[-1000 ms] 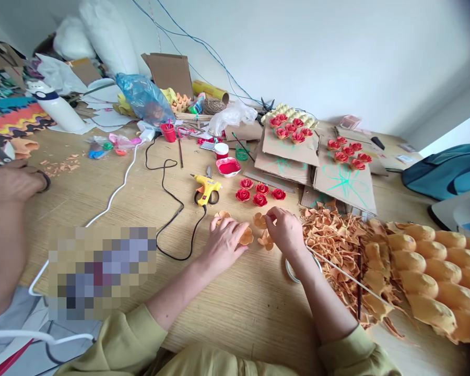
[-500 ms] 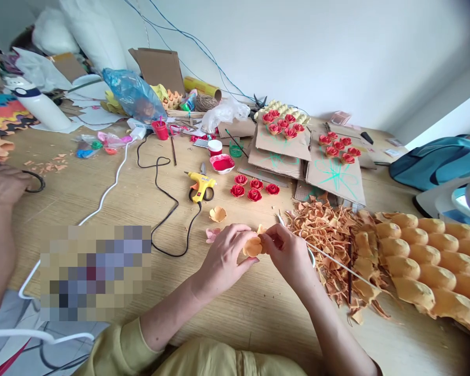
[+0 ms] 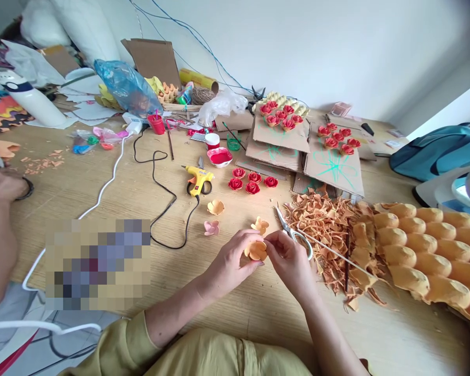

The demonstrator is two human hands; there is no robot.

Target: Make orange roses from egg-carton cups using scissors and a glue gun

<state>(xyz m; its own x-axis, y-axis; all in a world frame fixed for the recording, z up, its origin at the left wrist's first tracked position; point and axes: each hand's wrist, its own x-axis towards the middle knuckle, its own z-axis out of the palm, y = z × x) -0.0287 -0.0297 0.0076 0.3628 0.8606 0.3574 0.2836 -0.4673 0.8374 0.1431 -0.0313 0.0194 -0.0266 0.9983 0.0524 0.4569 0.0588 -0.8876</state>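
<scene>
An orange egg-carton flower cup [image 3: 256, 250] with rounded petals is between my hands, above the table. My left hand [image 3: 235, 256] curls its fingers and thumb around the cup's left side. At its right rim, my right hand [image 3: 288, 256] pinches a petal edge between thumb and fingers. Just beyond lies another orange flower cup [image 3: 260, 225]. A pink flower cup [image 3: 211, 227] and a further orange cup [image 3: 215, 207] rest to the left. White-handled scissors [image 3: 293, 232] lie by my right hand.
A yellow glue gun [image 3: 198, 179] with a black cord lies left of several red paper roses [image 3: 253, 181]. Carton scraps [image 3: 317, 224] and an orange egg tray [image 3: 426, 250] spread right. Red paint sits in a dish [image 3: 220, 156]. Another person's hand [image 3: 3, 185] is at far left.
Both hands have shifted slightly down with the flower cup, and its opening now faces me more. The orange cup and the scissors behind them show more fully.
</scene>
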